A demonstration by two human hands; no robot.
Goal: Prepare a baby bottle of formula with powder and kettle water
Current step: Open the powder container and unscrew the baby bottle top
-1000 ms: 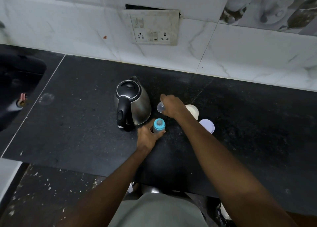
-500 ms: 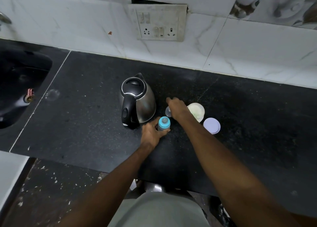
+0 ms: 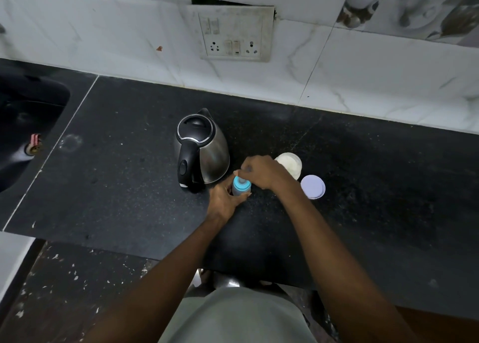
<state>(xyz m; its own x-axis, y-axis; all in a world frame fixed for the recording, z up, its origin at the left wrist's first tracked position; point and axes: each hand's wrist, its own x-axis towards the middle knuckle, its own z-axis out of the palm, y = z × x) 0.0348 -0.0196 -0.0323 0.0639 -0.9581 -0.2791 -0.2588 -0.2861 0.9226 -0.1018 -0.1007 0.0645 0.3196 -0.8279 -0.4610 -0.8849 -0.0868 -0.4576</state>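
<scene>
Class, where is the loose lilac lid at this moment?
The lilac lid lies flat on the black counter, just right of the open powder jar and the right hand.

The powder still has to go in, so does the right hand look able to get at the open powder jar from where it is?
Probably yes: the right hand sits on the bottle top, right beside the open powder jar, with nothing between them.

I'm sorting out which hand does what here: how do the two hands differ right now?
The left hand grips the bottle low on its body; the right hand is at the top, fingers curled at the teat. The left comes in from below the bottle, the right from the side of the powder jar. Both are on the same upright bottle beside the kettle.
</scene>
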